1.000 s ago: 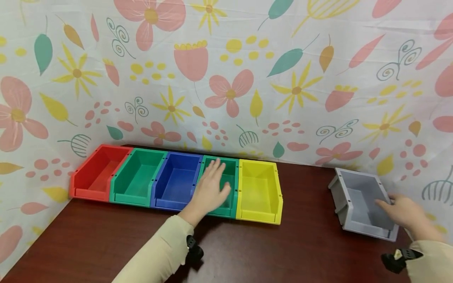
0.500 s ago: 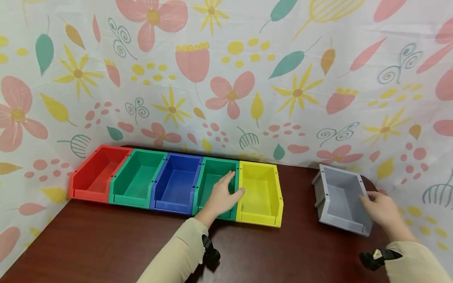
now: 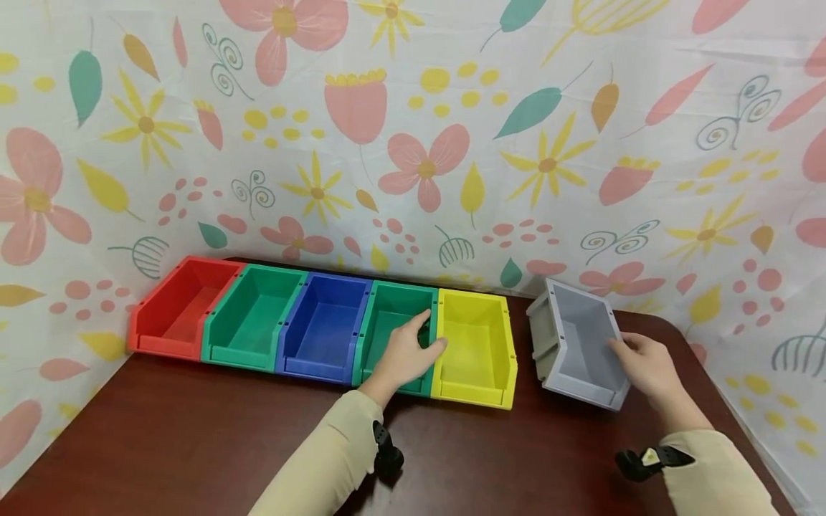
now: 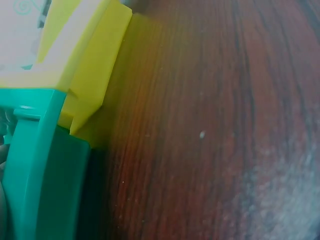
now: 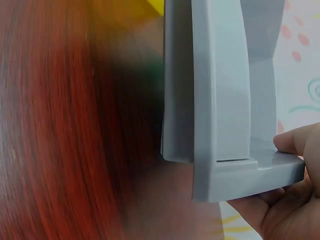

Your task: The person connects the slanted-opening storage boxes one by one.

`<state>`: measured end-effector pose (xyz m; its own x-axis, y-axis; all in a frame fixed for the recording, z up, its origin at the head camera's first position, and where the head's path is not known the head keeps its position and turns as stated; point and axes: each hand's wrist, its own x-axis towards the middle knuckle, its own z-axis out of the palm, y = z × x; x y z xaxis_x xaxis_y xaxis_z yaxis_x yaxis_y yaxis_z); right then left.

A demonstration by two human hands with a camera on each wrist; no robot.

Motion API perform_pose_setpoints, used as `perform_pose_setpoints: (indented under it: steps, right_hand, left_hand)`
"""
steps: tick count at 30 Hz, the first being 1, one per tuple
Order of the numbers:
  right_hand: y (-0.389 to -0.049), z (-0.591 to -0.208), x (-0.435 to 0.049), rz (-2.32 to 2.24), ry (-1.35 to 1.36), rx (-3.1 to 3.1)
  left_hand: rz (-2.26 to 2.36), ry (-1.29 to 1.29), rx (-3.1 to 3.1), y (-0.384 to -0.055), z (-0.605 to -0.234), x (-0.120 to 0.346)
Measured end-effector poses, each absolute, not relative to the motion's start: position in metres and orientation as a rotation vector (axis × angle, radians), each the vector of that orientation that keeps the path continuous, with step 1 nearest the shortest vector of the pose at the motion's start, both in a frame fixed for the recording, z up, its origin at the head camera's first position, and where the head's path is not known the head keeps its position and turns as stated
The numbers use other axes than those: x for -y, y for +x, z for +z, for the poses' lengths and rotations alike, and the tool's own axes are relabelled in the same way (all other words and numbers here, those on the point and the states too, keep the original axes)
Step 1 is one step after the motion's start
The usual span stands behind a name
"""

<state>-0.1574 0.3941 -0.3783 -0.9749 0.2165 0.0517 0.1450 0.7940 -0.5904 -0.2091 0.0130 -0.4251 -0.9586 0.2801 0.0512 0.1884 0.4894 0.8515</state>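
My right hand (image 3: 648,365) grips the right wall of a grey storage bin (image 3: 584,344); in the right wrist view the thumb lies inside the rim and the fingers are underneath. The bin (image 5: 225,100) is tilted, its left side close to the yellow bin (image 3: 477,351) but apart from it. My left hand (image 3: 409,358) straddles the wall where the right-hand green bin (image 3: 387,315) meets the yellow one, thumb over the yellow side, fingers on the green side. Only a sliver of that hand shows in the left wrist view, beside the green bin (image 4: 30,175).
A blue bin (image 3: 323,330), another green bin (image 3: 254,322) and a red bin (image 3: 190,308) continue the row leftwards. The dark wooden table (image 3: 226,444) extends in front. A flower-printed cloth (image 3: 413,107) hangs close behind the bins.
My right hand has carried the grey bin leftwards, close to the yellow bin. My left hand has shifted right from over the green bin to its wall against the yellow one, then stayed.
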Motion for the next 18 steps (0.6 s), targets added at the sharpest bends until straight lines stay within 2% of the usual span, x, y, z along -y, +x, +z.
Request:
perform_pose_setpoints:
  steps: [18]
  right_hand:
    - [-0.154, -0.366, -0.361, 1.037, -0.265, 2.856]
  left_hand:
    - [1.504, 0.479, -2.648, -0.208, -0.423, -0.012]
